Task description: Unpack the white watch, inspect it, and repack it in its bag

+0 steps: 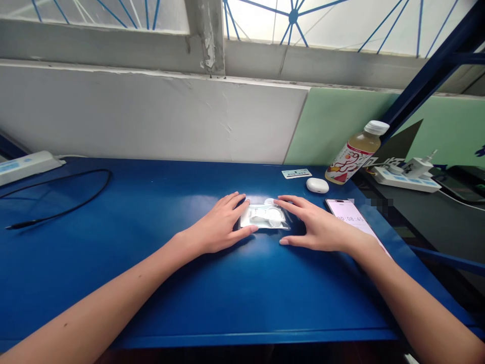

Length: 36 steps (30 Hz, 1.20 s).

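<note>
- Bench [151,293]: blue, running across the scene from left to right, with a pale wall [151,114] and, at far right, a green panel [341,121] beyond it.
- Left hand [227,220]: at the packet's left side, fingers and thumb touching its edge; the grip is spread, thumb apart from the fingers.
- Right hand [316,225]: fingertips at the packet's far right corner, thumb nearer and off it; this grip is spread too.
- Bottle [352,156]: far right, white-capped.
- Left power strip [28,168]: far left of the bench.
- Right power strip [407,179]: right of the bench, on a dark surface, a plug on it.
- Cable [110,178]: black, looped at left.
- Phone [348,212]: right, partly hidden by the right forearm, digits on screen.
- Packet [265,216]: clear and shiny, flat on the bench between the hands.
- Card [296,174]: far, right of centre.
- Case [317,185]: white, between card and bottle.
</note>
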Each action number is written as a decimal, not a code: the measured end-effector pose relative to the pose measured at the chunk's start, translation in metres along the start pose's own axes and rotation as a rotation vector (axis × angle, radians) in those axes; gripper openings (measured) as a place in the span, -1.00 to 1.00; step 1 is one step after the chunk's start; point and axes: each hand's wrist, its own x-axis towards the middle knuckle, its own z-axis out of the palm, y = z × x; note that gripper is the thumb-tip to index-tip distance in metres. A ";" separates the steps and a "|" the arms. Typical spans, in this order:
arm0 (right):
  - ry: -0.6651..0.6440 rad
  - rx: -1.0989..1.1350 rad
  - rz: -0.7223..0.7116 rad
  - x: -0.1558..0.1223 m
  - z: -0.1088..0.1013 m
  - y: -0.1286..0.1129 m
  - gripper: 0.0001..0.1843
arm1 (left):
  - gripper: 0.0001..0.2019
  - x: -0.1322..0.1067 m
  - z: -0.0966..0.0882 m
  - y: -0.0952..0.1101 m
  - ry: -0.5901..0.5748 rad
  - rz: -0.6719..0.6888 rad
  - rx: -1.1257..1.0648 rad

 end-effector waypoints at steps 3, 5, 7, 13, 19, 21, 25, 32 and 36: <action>0.082 0.002 -0.080 0.003 0.001 -0.002 -0.38 | -0.27 0.000 -0.002 0.000 0.009 -0.008 -0.032; 0.155 0.021 -0.142 0.005 0.001 -0.004 -0.57 | -0.29 0.000 -0.004 0.000 0.019 -0.012 -0.049; 0.232 0.064 -0.174 0.006 0.001 -0.007 -0.67 | -0.35 0.000 -0.006 0.002 0.044 -0.003 -0.073; 0.416 0.351 0.042 0.007 -0.002 -0.016 -0.75 | -0.45 0.001 -0.007 0.006 0.278 0.075 -0.193; 0.305 0.559 0.188 0.009 0.002 -0.016 -0.68 | -0.30 0.001 -0.004 0.005 0.334 0.129 -0.284; 0.265 0.574 0.202 0.011 0.007 -0.015 -0.66 | -0.36 0.001 -0.005 0.005 0.282 0.146 -0.251; 0.259 0.444 0.194 0.014 0.016 -0.013 -0.66 | -0.35 0.001 -0.005 0.003 0.176 0.109 -0.181; 0.217 0.045 0.000 0.008 0.009 -0.007 -0.58 | -0.28 0.000 -0.002 0.001 0.117 0.069 -0.098; 0.081 0.020 -0.026 0.004 0.004 -0.004 -0.36 | -0.31 0.000 -0.003 0.002 0.127 0.073 -0.081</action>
